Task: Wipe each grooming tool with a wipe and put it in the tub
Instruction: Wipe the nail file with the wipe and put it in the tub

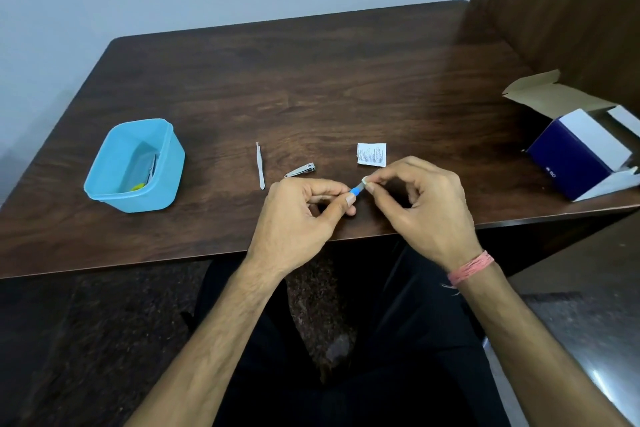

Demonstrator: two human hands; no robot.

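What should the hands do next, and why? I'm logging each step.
Probably finish rubbing the wipe along the blue tool, then drop it in the tub. The left hand pinches the tool, the right hand pinches the wipe on its tip; tweezers and clipper lie waiting.

A small white square paper sachet point(371, 155) lying flat on the dark wooden table point(346, 80) carried several lines of fine dark print, too small to read. The dark blue and white cardboard box point(575, 158) bore small white marks, also illegible.
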